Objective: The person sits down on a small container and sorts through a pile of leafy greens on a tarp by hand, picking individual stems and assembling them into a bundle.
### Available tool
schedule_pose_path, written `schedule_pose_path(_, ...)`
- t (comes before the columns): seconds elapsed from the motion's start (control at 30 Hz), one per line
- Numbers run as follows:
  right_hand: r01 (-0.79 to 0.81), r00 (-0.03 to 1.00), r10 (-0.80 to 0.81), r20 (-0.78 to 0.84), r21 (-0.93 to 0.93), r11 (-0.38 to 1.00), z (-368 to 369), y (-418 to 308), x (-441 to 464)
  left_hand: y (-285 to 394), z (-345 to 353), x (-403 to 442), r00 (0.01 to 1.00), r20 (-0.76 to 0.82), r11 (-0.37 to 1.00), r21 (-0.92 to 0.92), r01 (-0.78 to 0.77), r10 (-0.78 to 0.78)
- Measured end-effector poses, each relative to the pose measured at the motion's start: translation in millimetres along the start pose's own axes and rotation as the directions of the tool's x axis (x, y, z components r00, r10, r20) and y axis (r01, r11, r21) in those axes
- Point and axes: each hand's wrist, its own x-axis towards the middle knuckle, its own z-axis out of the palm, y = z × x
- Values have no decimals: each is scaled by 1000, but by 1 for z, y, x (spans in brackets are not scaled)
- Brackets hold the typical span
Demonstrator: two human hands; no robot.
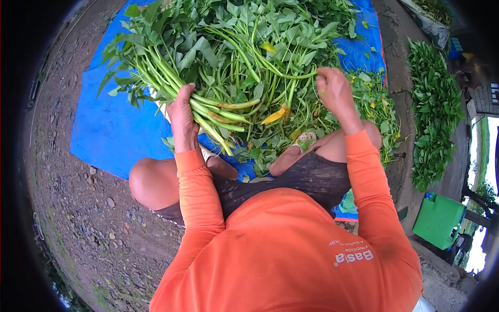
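My left hand (182, 112) is wrapped round a bunch of water spinach (158, 75). Its leaves fan out to the upper left, and its thick pale-green cut stems point to the lower right. My right hand (335, 93) is at the right of the leafy pile (296, 31), fingers pinched at the end of a single green stem (299, 77) that runs left into the greens. A yellow leaf (275, 115) lies on the stems between my two hands. Loose leaves and trimmings (371, 104) are scattered to the right of my right hand.
A blue tarp (104, 125) lies under the pile, with stony ground (104, 218) to its left. My knees are bent on either side of the near greens. At the right are another heap of greens (434, 114) and a green box (439, 221).
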Motion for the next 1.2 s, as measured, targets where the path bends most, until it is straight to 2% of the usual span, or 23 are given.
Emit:
schedule_pose_path(0.03, -51, 995, 31, 90, 219, 974, 10, -3, 5, 1, 4, -5, 1000, 10, 1000, 17, -10, 10)
schedule_pose_path(0.1, -82, 966, -2, 259, 316, 945, 38, -28, 7, 2, 11, -12, 1000, -16, 997, 76, 0, 1)
schedule_pose_path(0.17, -49, 970, -46, 241, 374, 926, 72, -47, 17, 1, 12, -15, 999, 15, 998, 64, 28, -29)
schedule_pose_path(0.23, -94, 988, 32, 149, 431, 898, 99, -62, 34, 2, 13, -22, 1000, 15, 997, 80, 7, -8)
schedule_pose_path(0.37, -319, 947, 300, 115, 448, 835, 134, -78, 84, 3, 6, -20, 1000, -26, 994, 108, -1, 4)
schedule_pose_path(0.43, -406, 914, 380, 144, 369, 836, 143, -80, 110, 2, 0, -16, 1000, -7, 996, 86, 13, -12)
schedule_pose_path(0.5, -461, 887, 438, 148, 347, 817, 150, -81, 131, 6, 1, -20, 999, 14, 994, 94, 46, -48)
schedule_pose_path(0.53, -480, 876, 415, 244, 371, 795, 151, -77, 140, 10, 2, -23, 995, 13, 990, 96, 102, -104)
schedule_pose_path(0.63, -476, 878, 435, 199, 455, 752, 158, -56, 154, 12, 0, -23, 998, 17, 993, 105, 58, -60)
schedule_pose_path(0.67, -481, 876, 451, 174, 401, 780, 157, -43, 159, 12, 0, -22, 998, 19, 993, 101, 65, -68)
schedule_pose_path(0.73, -463, 869, 456, 193, 642, 612, 123, -35, 158, 7, -4, -16, 998, 44, 996, 79, 50, -53)
schedule_pose_path(0.77, -528, 830, 466, 308, 704, 475, 111, -19, 163, 3, -4, -14, 997, 60, 996, 72, 43, -47)
schedule_pose_path(0.83, -505, 833, 341, 437, 851, 143, 54, -20, 155, -5, -4, -9, 994, 87, 998, 31, 61, -63)
schedule_pose_path(0.93, -444, 870, 268, 414, 894, 62, -3, -24, 136, -12, 0, -6, 984, 140, 994, 11, 111, -112)
schedule_pose_path(1.07, -323, 923, 248, 295, 943, 81, -48, -51, 106, -21, 7, -7, 970, 170, 984, -3, 177, -174)
schedule_pose_path(1.17, -179, 973, 206, 103, 903, 391, -56, -73, 79, -19, 19, -16, 971, 177, 984, -54, 170, -158)
schedule_pose_path(1.2, -99, 985, 169, 26, 896, 434, -43, -75, 68, -26, 18, -12, 973, 168, 983, -61, 171, -158)
